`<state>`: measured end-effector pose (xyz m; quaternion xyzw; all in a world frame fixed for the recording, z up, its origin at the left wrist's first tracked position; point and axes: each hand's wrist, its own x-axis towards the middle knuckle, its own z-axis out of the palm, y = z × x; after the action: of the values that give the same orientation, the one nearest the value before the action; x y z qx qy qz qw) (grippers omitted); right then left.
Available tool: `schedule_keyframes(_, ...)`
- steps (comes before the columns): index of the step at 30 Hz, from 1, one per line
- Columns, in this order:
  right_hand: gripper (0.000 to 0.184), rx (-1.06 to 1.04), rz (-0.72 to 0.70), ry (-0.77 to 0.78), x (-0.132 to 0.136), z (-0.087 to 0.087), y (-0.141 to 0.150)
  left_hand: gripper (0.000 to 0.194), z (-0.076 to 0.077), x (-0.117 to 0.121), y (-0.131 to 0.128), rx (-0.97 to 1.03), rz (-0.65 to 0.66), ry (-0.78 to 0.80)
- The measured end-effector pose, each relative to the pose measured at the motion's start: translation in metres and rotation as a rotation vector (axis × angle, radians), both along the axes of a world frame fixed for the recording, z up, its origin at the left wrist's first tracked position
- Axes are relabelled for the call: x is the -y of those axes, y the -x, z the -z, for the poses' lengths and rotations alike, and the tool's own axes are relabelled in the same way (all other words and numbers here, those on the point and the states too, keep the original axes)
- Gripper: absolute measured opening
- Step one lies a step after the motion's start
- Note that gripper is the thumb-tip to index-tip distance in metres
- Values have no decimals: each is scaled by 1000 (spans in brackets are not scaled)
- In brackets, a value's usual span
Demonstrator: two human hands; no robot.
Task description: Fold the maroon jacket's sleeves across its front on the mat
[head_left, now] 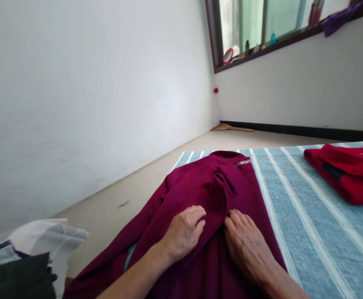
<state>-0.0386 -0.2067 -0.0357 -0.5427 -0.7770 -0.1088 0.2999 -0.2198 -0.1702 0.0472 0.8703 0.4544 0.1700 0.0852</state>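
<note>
A maroon long-sleeved jacket [181, 195] lies spread over the edge of the bed, with a small lettered tag near its collar. Its front flap is folded over, making a raised loop of cloth in the middle. My left hand [184, 232] is closed on the flap, its fingers curled into the cloth. Close by on the right, my right hand [245, 241] holds the cloth at the flap's edge, fingers bent and together. The fingertips of both hands are partly hidden.
A folded red garment [349, 170] rests on the blue striped bedsheet [290, 191] to the right. White and dark clothes [34, 249] are piled at lower left. A broom [231, 127] lies on the floor by the far wall, below a window sill [268, 47] with bottles and a mirror.
</note>
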Motion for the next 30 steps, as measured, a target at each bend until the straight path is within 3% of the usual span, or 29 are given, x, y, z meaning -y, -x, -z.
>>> schedule_keyframes(3,28,-55,-2,-189,3,-3,-2,31,25,30,1,-137,71,-60)
schedule_keyframes(5,33,-39,-95,-290,5,-7,-2,38,36,41,-1,-210,55,-85)
schedule_keyframes(8,34,39,-208,-235,5,-10,1,44,39,45,-3,-255,40,-72)
schedule_keyframes(10,32,59,-171,-138,4,-8,3,40,34,43,-2,-225,53,-53)
schedule_keyframes(14,34,46,-33,-18,2,-1,5,28,18,25,6,-62,44,-25)
schedule_keyframes(19,36,39,19,3,4,1,6,21,6,-21,16,46,-131,29)
schedule_keyframes(24,35,42,20,6,4,1,6,17,13,-51,18,-48,-165,86)
schedule_keyframes(30,35,47,16,27,4,-1,6,18,20,-59,18,-191,-202,101)
